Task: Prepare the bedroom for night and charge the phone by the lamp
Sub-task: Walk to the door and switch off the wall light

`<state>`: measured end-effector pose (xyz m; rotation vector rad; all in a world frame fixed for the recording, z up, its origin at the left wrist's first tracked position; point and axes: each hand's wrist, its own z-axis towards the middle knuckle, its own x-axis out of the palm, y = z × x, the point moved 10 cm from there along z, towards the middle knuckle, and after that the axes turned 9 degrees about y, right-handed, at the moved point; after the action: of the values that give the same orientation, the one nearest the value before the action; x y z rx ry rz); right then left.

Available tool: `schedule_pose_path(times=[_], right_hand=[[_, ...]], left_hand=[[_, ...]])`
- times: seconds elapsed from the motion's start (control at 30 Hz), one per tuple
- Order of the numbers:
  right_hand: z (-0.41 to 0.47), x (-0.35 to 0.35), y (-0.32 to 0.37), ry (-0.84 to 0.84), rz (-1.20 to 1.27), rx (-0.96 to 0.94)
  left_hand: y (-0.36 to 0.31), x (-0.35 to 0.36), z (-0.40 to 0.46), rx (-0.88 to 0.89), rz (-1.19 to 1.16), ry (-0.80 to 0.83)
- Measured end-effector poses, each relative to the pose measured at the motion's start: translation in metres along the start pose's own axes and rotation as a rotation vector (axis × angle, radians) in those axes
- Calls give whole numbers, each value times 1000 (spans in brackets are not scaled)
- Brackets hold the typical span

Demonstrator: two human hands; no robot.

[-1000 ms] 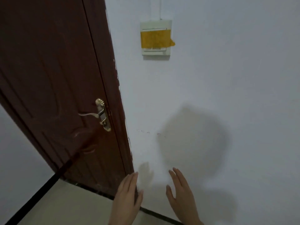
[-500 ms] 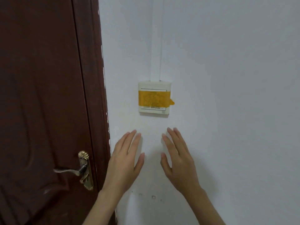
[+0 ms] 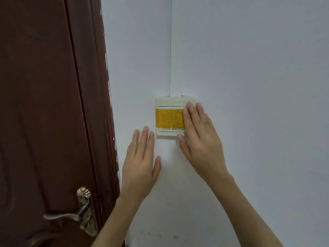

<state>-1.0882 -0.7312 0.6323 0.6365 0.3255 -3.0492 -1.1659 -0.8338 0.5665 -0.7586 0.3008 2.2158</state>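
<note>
Both hands flat-fingered: right hand [image 3: 199, 139] covers wall switch [image 3: 169, 118] right edge; left hand [image 3: 140, 164] just below-left.

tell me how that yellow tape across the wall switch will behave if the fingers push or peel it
The yellow tape looks thin and flat on the wall switch, so pushing probably won't shift it. Peeled, it would likely go floppy and curl. Its lower edge looks ragged, so it may tear. The right hand already covers its right end.

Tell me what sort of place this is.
Probably indoors in a home, at a room's doorway. A dark brown wooden door with a brass lever handle stands beside a plain white wall, and a wall switch banded with yellow tape sits under the right hand.
</note>
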Motion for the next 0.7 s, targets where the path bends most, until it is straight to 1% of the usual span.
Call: schedule_pose_path(times=[0.27, 0.43, 0.7], right_hand=[[0, -2, 5, -113, -73, 54], [2, 6, 7, -93, -115, 82], [2, 7, 5, -60, -62, 107]], left_hand=[[2, 2, 0, 0, -52, -40], [3, 5, 1, -9, -75, -39], [1, 4, 1, 4, -70, -15]])
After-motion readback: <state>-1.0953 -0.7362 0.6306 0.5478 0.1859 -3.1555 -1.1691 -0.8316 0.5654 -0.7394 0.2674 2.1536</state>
